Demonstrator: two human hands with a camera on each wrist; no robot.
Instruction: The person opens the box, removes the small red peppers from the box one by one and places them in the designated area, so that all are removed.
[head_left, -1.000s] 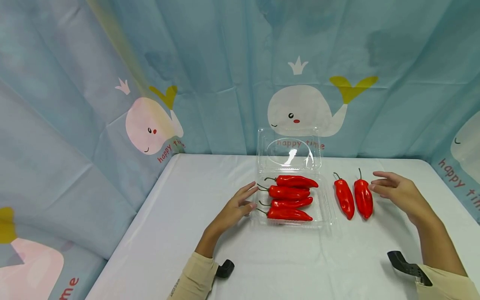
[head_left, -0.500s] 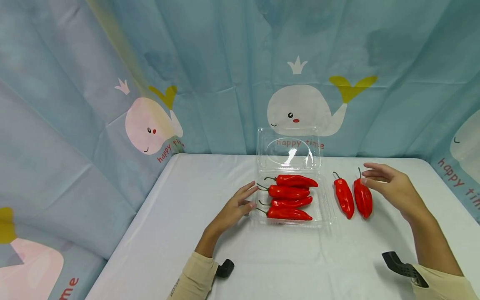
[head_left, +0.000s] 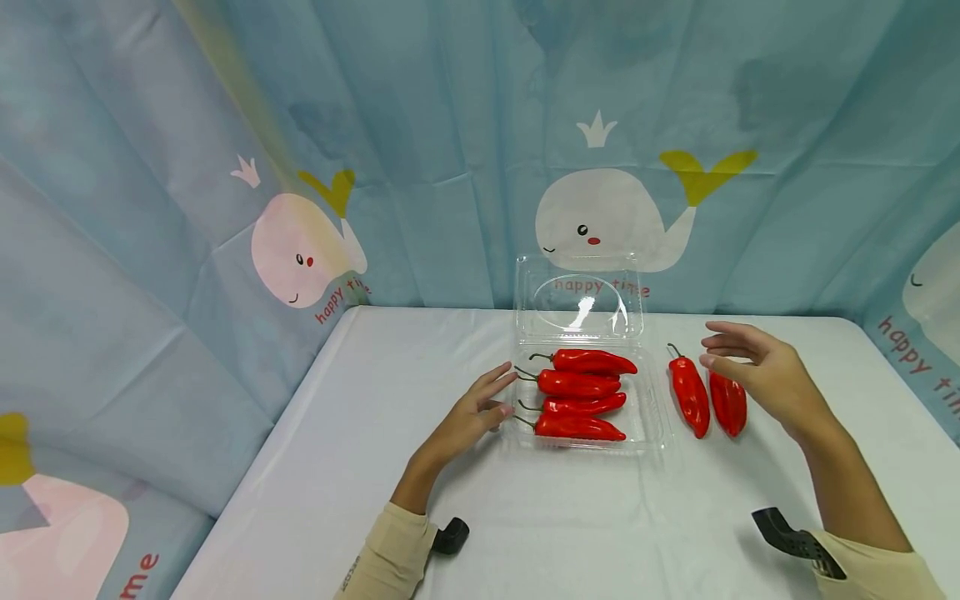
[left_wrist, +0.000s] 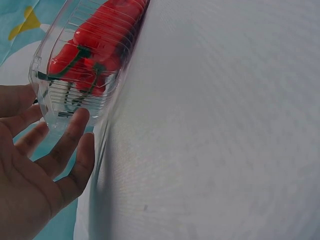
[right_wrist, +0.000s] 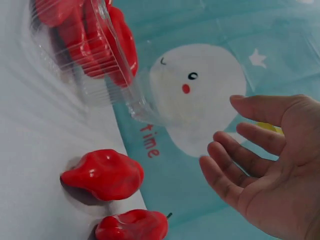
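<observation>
A clear plastic clamshell box holds several red chili peppers lying in a column, stems to the left. My left hand stays at the box's left side; in the left wrist view its spread fingers lie against the ribbed wall. To the right of the box, two more red peppers lie on the table: a nearer-to-box one and an outer one. My right hand, fingers loosely bent and holding nothing, hovers over the outer pepper and hides its stem end.
The box's transparent lid stands raised at the back, against a blue curtain printed with whales. A white cloth covers the table. Black wrist mounts stick out from both sleeves.
My right hand has moved left and a little away from me, from beside the outer pepper to over its stem end. The left hand, box and peppers have stayed put.
</observation>
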